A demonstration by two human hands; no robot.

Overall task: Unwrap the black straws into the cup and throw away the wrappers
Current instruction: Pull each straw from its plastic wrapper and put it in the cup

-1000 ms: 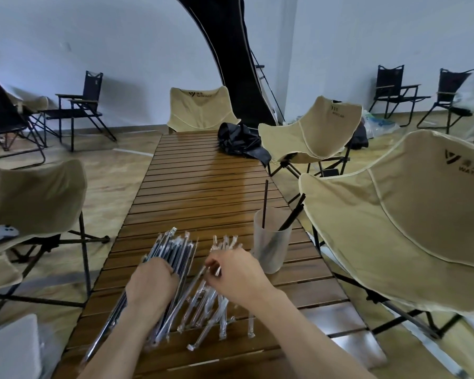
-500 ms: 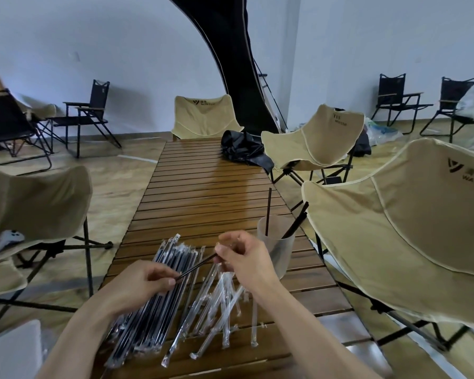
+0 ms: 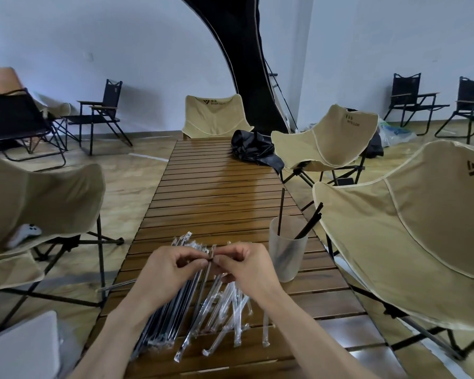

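Both hands pinch one wrapped straw point(image 3: 203, 285) at its top end: left hand point(image 3: 173, 265) and right hand point(image 3: 244, 265) meet fingertip to fingertip, and the straw hangs below the grip toward the desk point(image 3: 216, 192).

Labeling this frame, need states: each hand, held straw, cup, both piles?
left hand: pinching the held straw's top end
right hand: pinching the same end
held straw: still wrapped, tilted above the table
cup: upright, black straws inside
wrapped straws: piled flat
empty wrappers: scattered flat
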